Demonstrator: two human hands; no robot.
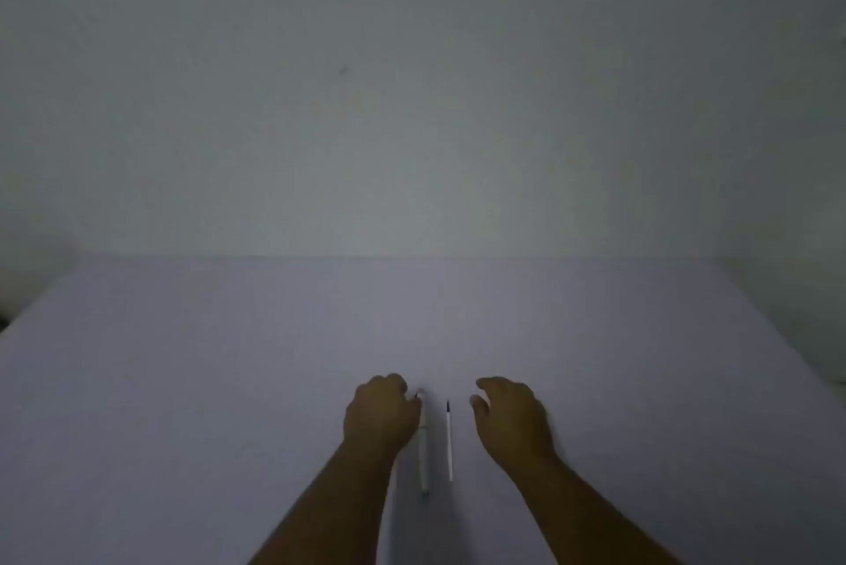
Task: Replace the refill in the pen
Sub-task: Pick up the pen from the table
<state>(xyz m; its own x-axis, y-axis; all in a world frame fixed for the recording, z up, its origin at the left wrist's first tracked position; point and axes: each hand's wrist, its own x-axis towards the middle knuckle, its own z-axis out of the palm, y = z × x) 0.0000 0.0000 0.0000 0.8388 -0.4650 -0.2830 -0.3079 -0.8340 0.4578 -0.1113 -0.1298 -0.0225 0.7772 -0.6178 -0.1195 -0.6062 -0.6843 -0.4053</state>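
Observation:
A white pen lies lengthwise on the pale table, pointing away from me. My left hand rests just left of it, fingers curled around the pen's far end, while the rest of the pen stays flat on the table. A thin white refill with a dark tip at its far end lies parallel to the pen, a little to its right. My right hand hovers right of the refill with fingers loosely spread. It holds nothing and stays apart from the refill.
The table meets a plain grey wall at the back. The light is dim. A dark object shows at the table's far left edge.

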